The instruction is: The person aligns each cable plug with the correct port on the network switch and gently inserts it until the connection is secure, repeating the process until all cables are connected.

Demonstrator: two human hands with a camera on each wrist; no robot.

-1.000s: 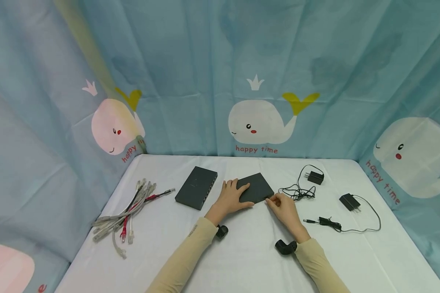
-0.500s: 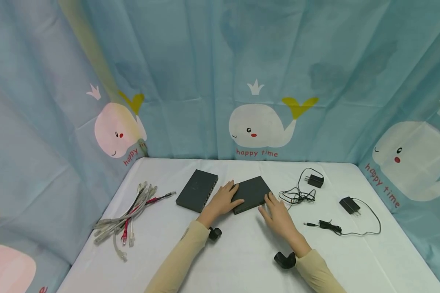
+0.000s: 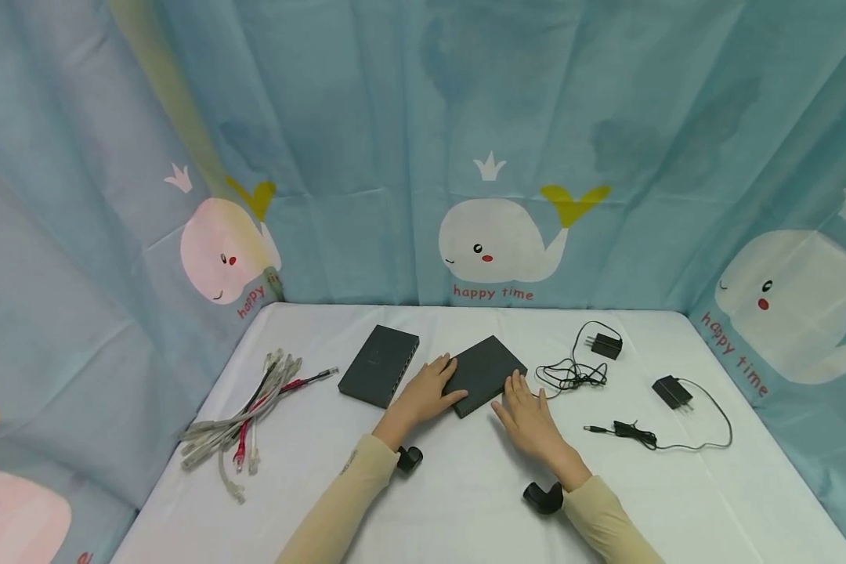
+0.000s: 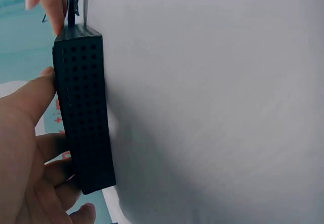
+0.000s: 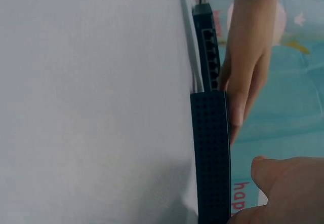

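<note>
A flat black network box [image 3: 483,373] with a perforated side [image 4: 83,102] lies between both hands on the table. My left hand [image 3: 419,398] rests at its left end, thumb and fingertips on the top near the edge. Straight fingers of my right hand [image 3: 533,423] touch the right corner, the thumb apart from the box. Behind those fingers a thin black cord runs from the coiled adapter cord [image 3: 571,378] toward this corner; whether its end is plugged in cannot be told. To the left lies a second black box, a network switch [image 3: 378,365], with a row of ports [image 5: 210,57].
A bundle of grey, red and black network cables [image 3: 250,411] lies at the left. A black power adapter [image 3: 606,346] stands at the back right; another adapter [image 3: 672,392] with a bundled cord [image 3: 633,432] lies nearer. A blue whale-print curtain [image 3: 366,157] surrounds the white table [image 3: 458,501].
My right hand has released its pinch at the box's corner and spread its fingers against the right side. The box has turned anticlockwise, and its perforated side now faces nearer to me.
</note>
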